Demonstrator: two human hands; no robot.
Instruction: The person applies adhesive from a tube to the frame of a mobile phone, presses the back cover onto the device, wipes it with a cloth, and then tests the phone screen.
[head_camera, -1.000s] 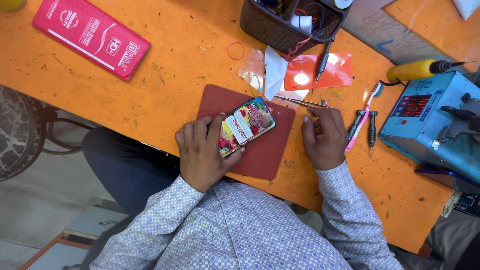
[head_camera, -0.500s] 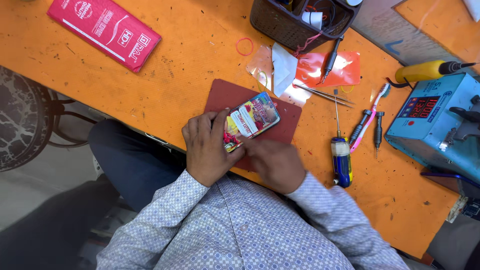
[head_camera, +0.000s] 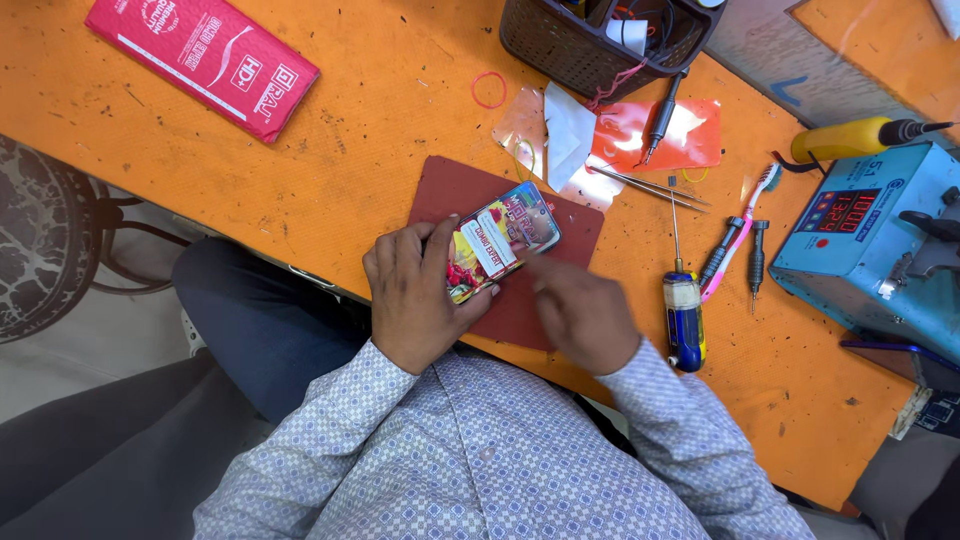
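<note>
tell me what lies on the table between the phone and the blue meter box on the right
In the head view, between the phone and the blue box lie tweezers, a blue-handled screwdriver, a toothbrush and a small dark screwdriver.

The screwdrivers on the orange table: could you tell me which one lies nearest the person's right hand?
The blue-and-yellow-handled screwdriver, lying just beside the right hand. The two slim dark ones lie farther off, by the toothbrush.

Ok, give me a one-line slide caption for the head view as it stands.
Left hand holds a phone over a dark red mat on the orange bench; right hand touches its lower edge.
</note>
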